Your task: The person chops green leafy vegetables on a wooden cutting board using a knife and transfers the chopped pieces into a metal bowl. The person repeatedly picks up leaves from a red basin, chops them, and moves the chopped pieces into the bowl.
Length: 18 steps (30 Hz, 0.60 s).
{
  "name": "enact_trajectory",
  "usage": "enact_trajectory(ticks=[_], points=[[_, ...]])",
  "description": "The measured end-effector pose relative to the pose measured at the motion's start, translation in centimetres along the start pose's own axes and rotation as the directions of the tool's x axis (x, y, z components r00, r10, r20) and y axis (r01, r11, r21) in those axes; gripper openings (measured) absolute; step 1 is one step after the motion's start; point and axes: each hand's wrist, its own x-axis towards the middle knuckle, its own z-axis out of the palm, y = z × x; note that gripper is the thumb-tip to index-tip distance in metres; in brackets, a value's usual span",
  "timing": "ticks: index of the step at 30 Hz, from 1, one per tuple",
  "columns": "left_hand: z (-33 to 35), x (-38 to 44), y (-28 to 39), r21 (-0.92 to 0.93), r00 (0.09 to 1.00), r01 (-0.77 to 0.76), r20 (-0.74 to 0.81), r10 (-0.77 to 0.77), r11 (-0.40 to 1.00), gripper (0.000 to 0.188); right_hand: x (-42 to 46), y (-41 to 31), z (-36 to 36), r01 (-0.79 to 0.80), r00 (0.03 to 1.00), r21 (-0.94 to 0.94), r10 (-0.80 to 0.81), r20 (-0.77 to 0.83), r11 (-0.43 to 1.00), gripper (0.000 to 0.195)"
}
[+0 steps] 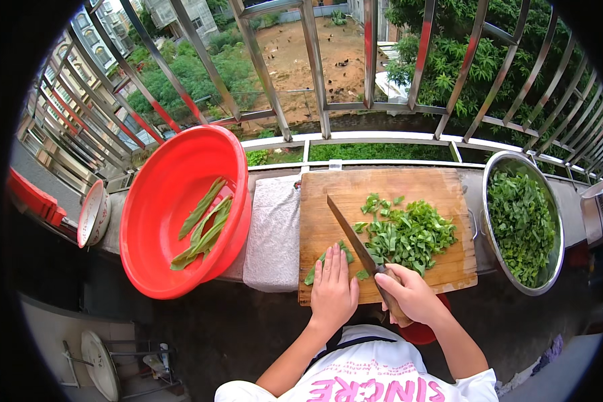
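A wooden cutting board lies in front of me with a pile of chopped green leaves on its right half. My left hand rests flat, fingers extended, over uncut leaf pieces near the board's front left. In my right hand is the wooden handle of a kitchen knife. Its blade slants up and left, between my left hand and the pile. Whole long leaves lie in a red plastic basin at the left. At the right, a metal bowl holds many chopped leaves.
A folded white towel lies between basin and board. An enamel bowl stands farther left on the ledge. Metal railing bars rise behind the ledge. Something red is below the board's front edge.
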Motion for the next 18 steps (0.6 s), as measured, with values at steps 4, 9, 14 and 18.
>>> enact_trajectory(ticks=[4, 9, 14, 18], points=[[0.2, 0.0, 0.1, -0.015, 1.000, 0.011, 0.009, -0.011, 1.000, 0.056, -0.4, 1.0, 0.1, -0.031, 0.999, -0.006, 0.031, 0.015, 0.999, 0.036], [0.1, 0.0, 0.1, -0.009, 1.000, 0.017, 0.011, -0.017, 1.000, 0.055, -0.9, 0.4, 0.1, -0.044, 0.999, -0.043, 0.045, 0.021, 0.998, 0.038], [0.1, -0.1, 0.0, -0.009, 1.000, 0.014, 0.007, -0.014, 1.000, 0.057, -1.6, -0.4, 0.1, -0.039, 0.999, -0.036, 0.039, 0.003, 0.999, 0.038], [0.0, 0.0, 0.0, -0.044, 1.000, 0.022, 0.017, -0.022, 0.999, 0.058, -1.1, 1.0, 0.3, 0.006, 1.000, -0.044, -0.006, 0.010, 0.999, 0.045]])
